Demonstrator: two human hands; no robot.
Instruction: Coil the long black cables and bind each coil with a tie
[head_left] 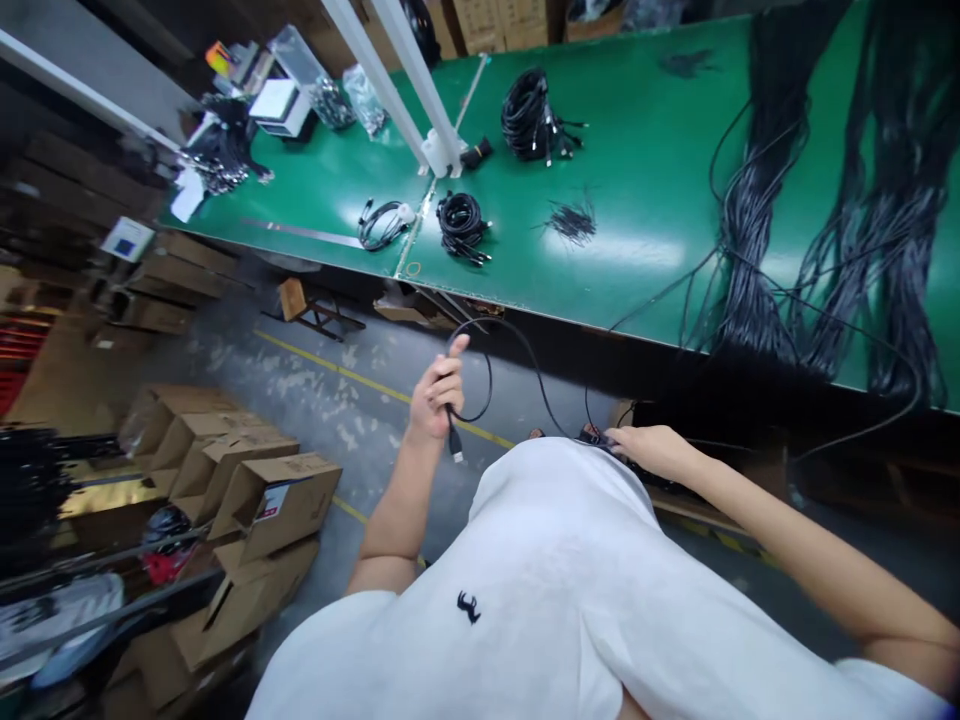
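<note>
My left hand (437, 393) is closed around a thin black cable (517, 345) near its plug end; the connector hangs just below my fist. The cable loops up from that hand and runs to the right toward my right hand (651, 448). My right hand is lowered beside my white shirt, its fingers curled over the same cable where it passes; the fingertips are partly hidden by the shirt. Both hands are in front of the green table (645, 210), below its near edge.
On the green table lie coiled cable bundles (460, 226), a larger coil (531, 118), a small pile of ties (574, 220) and long loose cable hanks (757, 240) at the right. A white post (420, 95) stands on it. Cardboard boxes (277, 500) sit on the floor at left.
</note>
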